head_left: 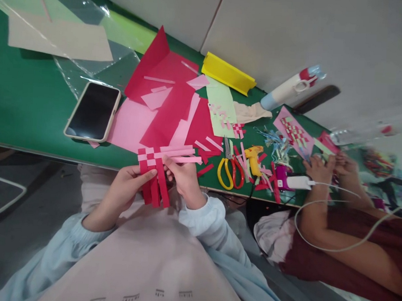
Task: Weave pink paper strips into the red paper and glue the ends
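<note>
Between my two hands is a small weave of red and pink paper strips [150,156], held just off the table's front edge. Its checkered corner is at the upper left; loose red ends hang down and loose pink ends point right. My left hand [131,185] pinches the red strips, thumb on top. With thumb and fingers closed, my right hand [184,177] grips the strips where the pink ends leave the weave. The fingers behind the paper are partly hidden. Red sheets [177,74] and a pink sheet [132,125] lie just beyond.
A phone [93,112] lies left on the green table [30,94]. To the right are scissors [231,169], a yellow glue gun [254,159] and paper scraps. A co-worker's hands [322,169] work farther right, near a white cable [335,187]. A white bottle [286,92] lies behind.
</note>
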The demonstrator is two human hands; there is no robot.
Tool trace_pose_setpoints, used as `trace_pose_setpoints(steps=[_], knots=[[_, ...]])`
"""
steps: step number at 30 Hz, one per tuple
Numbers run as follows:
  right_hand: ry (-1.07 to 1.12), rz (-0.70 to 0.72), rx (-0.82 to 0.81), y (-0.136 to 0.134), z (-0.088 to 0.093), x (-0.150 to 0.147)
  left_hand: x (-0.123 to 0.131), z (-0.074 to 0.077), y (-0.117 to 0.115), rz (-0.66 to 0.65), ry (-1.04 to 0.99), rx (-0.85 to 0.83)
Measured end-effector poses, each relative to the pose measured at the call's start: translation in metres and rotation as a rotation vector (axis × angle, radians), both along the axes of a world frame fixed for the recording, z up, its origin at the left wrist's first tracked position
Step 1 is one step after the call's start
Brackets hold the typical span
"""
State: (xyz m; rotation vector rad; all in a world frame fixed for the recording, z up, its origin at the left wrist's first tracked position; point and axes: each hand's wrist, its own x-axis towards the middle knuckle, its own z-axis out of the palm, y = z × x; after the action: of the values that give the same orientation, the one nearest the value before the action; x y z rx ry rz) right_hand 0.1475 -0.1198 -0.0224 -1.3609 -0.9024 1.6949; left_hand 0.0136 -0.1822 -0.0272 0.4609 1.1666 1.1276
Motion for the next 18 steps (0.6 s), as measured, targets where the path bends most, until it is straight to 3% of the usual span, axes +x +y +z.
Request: trace_pose_setpoints(steps=[18], knots=[[0.025,0.042,0.018,-0.0010,0.0031,-0.0033,0.0010,0.0028,-0.0003,-0.020,-0.033,0.009]])
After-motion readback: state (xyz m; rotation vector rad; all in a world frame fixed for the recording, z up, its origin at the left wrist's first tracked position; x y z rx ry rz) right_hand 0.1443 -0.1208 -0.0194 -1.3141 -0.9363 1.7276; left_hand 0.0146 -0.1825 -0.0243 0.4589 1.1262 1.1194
